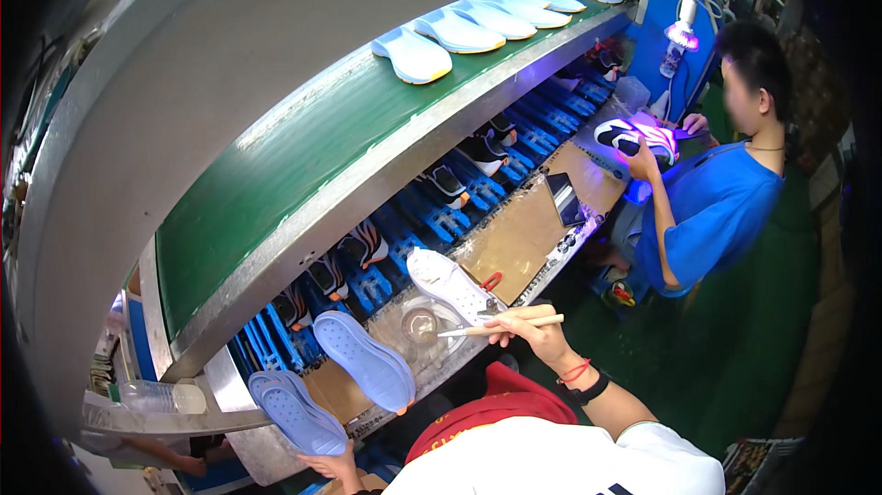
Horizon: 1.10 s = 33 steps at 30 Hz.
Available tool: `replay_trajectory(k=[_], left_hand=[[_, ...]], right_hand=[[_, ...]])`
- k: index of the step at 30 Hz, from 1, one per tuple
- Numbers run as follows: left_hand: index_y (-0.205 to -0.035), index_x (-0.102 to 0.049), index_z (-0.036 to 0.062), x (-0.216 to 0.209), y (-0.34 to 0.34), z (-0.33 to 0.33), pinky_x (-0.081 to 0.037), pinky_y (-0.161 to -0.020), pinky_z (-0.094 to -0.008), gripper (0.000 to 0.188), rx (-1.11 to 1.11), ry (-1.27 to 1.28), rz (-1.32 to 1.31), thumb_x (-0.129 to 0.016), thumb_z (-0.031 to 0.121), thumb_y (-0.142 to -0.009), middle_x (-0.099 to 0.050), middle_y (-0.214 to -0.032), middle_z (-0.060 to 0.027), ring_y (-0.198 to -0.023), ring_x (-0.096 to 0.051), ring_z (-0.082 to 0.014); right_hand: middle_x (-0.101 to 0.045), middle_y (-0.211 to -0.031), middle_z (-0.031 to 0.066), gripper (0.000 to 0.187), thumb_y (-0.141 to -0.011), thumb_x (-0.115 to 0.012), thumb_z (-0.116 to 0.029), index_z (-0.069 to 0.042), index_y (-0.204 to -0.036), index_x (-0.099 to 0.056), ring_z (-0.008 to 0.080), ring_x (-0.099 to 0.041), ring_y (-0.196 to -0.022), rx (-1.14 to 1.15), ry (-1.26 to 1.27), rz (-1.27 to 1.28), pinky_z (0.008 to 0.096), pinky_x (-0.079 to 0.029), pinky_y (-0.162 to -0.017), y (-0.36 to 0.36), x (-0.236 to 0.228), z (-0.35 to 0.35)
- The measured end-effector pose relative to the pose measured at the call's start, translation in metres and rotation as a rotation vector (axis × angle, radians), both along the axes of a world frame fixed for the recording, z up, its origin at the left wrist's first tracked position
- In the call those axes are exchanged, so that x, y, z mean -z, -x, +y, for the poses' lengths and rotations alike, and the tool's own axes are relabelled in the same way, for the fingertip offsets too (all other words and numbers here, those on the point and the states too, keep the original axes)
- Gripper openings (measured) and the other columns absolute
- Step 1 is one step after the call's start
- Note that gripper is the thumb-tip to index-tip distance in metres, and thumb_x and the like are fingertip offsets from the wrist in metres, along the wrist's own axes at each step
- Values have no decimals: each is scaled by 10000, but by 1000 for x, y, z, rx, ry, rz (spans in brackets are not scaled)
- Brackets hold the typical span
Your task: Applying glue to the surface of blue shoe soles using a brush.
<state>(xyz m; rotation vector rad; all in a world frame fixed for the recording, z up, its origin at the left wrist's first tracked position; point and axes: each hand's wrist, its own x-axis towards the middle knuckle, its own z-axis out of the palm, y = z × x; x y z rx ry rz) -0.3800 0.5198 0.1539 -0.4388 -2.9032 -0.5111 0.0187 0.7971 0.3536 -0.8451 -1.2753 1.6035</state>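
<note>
While my right hand point(533, 330) grips the brush point(501, 327) over the glue pot point(423, 323), my left hand point(333, 466) holds one uncoated blue sole point(296, 412).

Dark flat screen point(567, 198), like tablet, lies on brown cardboard sheet point(519, 238), at far right corner of it, tilted. Screen black, shiny, rectangle shape. No packages, labels or signs clear enough to tell.
</note>
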Motion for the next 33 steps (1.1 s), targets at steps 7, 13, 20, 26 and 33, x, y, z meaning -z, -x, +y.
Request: replay_trajectory(k=[7,13,20,26,33], left_hand=[[-1363,-112,-75,-21,13,-10,-328,-1003,-457,1247,21,-44,-337,-876,223,-424,-394,-1252,-327,-1164,-393,-467],[-1294,-327,-62,-55,54,-47,-373,-987,-448,733,80,-621,-1083,-712,80,-686,-446,-1216,-194,-1147,-459,-292],[-1215,-482,-9,-146,-45,-33,-472,-839,-427,469,86,-1146,-1221,-638,203,-827,-481,-1244,-198,-1106,-491,-293],[-1291,-348,-28,-159,-75,51,-405,-959,-410,632,592,-1152,-1407,-635,-17,-729,-455,-1232,-155,-1135,-476,-254],[-1071,-533,-72,-217,-105,149,-453,-824,-295,351,690,-896,-832,-669,-8,-755,-612,-994,-90,-903,-582,-153]], right_hand=[[-676,-799,96,226,-918,-503,-104,36,-962,-675,106,-609,-675,-105,83,-4,215,-489,-611,26,12,-7],[-680,-817,88,220,-916,-509,-107,30,-982,-667,105,-613,-678,-175,61,-32,211,-489,-612,31,26,-12],[-682,-844,87,225,-923,-505,-112,30,-995,-664,101,-614,-694,-175,-1,-4,205,-490,-604,26,20,-19],[-675,-821,122,249,-920,-501,-123,58,-1010,-646,121,-614,-694,-170,83,29,220,-495,-635,27,-6,-20],[-674,-802,179,249,-877,-500,-95,88,-947,-654,176,-637,-657,-121,-63,30,250,-515,-613,23,-47,-17]])
